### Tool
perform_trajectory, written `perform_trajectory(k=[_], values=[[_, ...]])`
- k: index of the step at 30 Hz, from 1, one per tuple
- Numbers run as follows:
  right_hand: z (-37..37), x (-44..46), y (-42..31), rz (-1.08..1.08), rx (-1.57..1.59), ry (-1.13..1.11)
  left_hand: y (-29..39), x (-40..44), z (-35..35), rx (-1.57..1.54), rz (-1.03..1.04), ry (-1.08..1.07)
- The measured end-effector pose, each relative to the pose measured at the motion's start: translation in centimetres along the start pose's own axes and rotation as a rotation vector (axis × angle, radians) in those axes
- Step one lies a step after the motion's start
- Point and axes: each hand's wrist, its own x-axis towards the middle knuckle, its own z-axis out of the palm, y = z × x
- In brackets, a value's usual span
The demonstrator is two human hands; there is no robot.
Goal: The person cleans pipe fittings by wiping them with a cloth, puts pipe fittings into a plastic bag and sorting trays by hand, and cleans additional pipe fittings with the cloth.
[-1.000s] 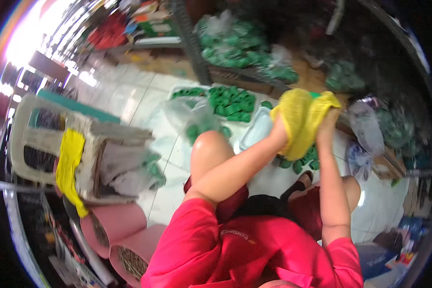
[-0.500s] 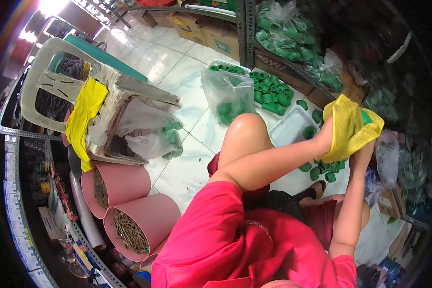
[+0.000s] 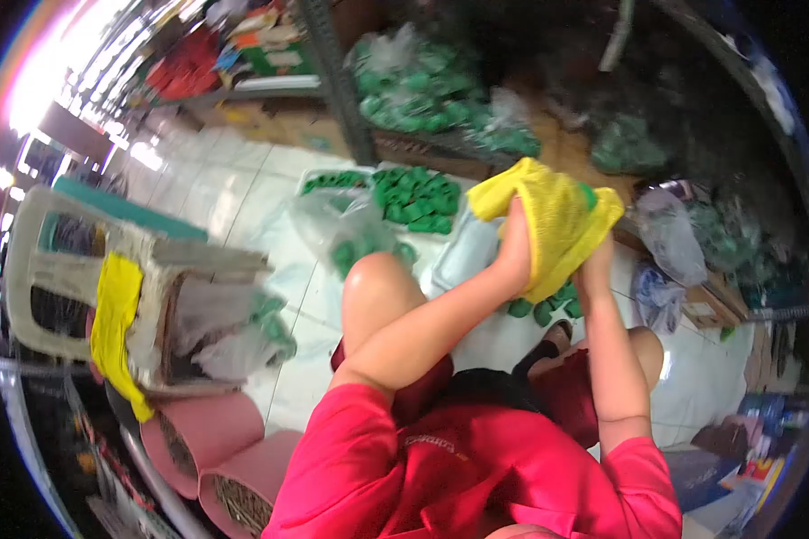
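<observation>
A yellow cloth [image 3: 562,229] is bunched up in front of me, held between both hands. My left hand [image 3: 518,238] is closed on it from the left, its fingers mostly covered by the folds. My right hand [image 3: 595,265] grips the cloth from below on the right, fingertips hidden behind it. A green pipe fitting [image 3: 588,195] peeks out of the cloth near its top; most of it is wrapped. Below the cloth, several green fittings [image 3: 544,312] lie loose on the floor. A pale tray [image 3: 463,247] sits just left of my left hand.
A tray of green fittings [image 3: 416,199] and a clear bag [image 3: 346,229] stand ahead. At left is a worn plastic chair [image 3: 36,269] with a yellow cloth [image 3: 117,314] on it, near pink buckets [image 3: 220,422]. A shelf post [image 3: 337,81] rises beyond bagged fittings [image 3: 413,85].
My view has swung to the right, so the surroundings shift left. Both hands still hold the yellow cloth, which is now spread wider and turned, with the green fitting still showing.
</observation>
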Motion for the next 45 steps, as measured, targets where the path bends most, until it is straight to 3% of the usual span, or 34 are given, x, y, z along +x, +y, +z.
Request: perform_trajectory(k=[1,3,5,7,8,9,13,14,16,17,19,20,21,22,23,25,26,27,29,30,32,33,35,37,38,39,41,43,45], values=[[0.4,-0.3,-0.1,0.122,0.300,0.057,0.4,-0.2,0.2,0.160,0.019,0.056],[0.6,-0.4,-0.8,-0.036,0.267,0.000,1.2,-0.5,0.5,0.487,0.079,0.158],[0.5,0.1,-1.1,-0.036,0.419,0.003,1.6,-1.4,2.9,0.393,0.029,0.287],[0.2,0.5,-1.8,0.084,0.324,-0.020,2.5,-0.7,1.0,0.363,-0.039,0.227],[0.0,0.7,-1.8,0.186,0.519,0.002,2.7,-0.7,1.7,0.589,0.015,0.228],[-0.2,0.8,-2.1,0.175,0.520,0.008,2.7,-0.6,2.1,0.814,0.075,0.228],[-1.2,0.8,-3.4,0.265,0.896,-0.068,3.3,-0.3,2.2,0.779,0.029,0.177],[-1.1,0.7,-3.9,0.130,0.538,-0.158,3.4,-0.1,2.6,0.397,-0.070,0.262],[-1.1,0.4,-4.1,-0.103,-0.095,-0.281,2.1,0.0,3.5,0.370,-0.057,0.277],[-0.7,0.1,-4.4,0.020,-0.030,-0.276,1.6,-0.1,3.7,0.345,-0.034,0.301],[-0.3,0.1,-3.3,-0.083,-0.066,-0.207,2.0,-0.1,2.0,0.397,-0.027,0.252],[-0.1,0.2,-2.8,-0.084,-0.068,-0.203,2.2,0.0,2.1,0.752,-0.011,0.154],[0.2,0.2,-2.3,-0.001,0.186,-0.177,2.5,0.1,2.3,1.105,0.009,0.046],[0.3,0.3,-1.8,0.083,0.439,-0.151,3.0,0.2,1.9,1.694,0.105,-0.100],[0.0,0.7,-1.4,0.084,0.440,-0.151,3.6,0.2,1.2,1.694,0.105,-0.099],[-0.9,1.7,-1.2,0.309,0.759,-0.215,4.4,0.0,1.0,1.379,0.071,0.038],[-0.9,1.4,-1.9,0.286,0.886,-0.144,3.9,-0.4,2.9,0.606,-0.030,0.201],[-1.2,1.7,-1.4,0.285,0.886,-0.142,4.7,0.0,2.2,0.528,-0.014,0.216],[-2.3,2.6,-0.1,0.227,0.986,-0.142,8.6,1.0,-0.9,0.661,-0.250,0.274],[-2.5,2.7,-0.2,0.249,0.965,-0.078,9.6,0.5,0.0,0.661,-0.250,0.273],[-2.2,2.6,-2.1,0.222,0.927,-0.010,10.9,-0.6,2.7,2.399,-0.058,-0.240],[-2.1,2.6,-2.7,0.200,0.889,0.061,11.9,-0.8,1.2,2.461,-0.282,0.090],[-2.7,2.6,-2.3,0.183,0.891,0.047,12.0,-0.6,4.8,2.591,-0.585,0.480],[-2.6,2.4,-2.5,0.158,0.910,-0.019,10.5,-0.8,4.2,2.588,0.185,0.471],[-2.2,2.1,-2.9,0.157,0.912,-0.018,9.1,-0.2,4.3,2.437,0.530,0.359],[-1.7,1.9,-3.5,0.170,0.936,-0.020,7.0,-0.2,4.6,2.400,0.645,0.272],[-1.3,1.8,-3.6,0.185,0.958,-0.026,3.7,-0.3,5.6,2.226,0.674,0.133],[-1.2,1.9,-3.5,0.040,0.795,-0.014,2.9,-0.4,6.6,2.256,0.804,0.246],[-1.4,1.8,-4.3,0.029,0.788,-0.018,4.7,-0.2,7.1,2.271,0.861,0.342]])
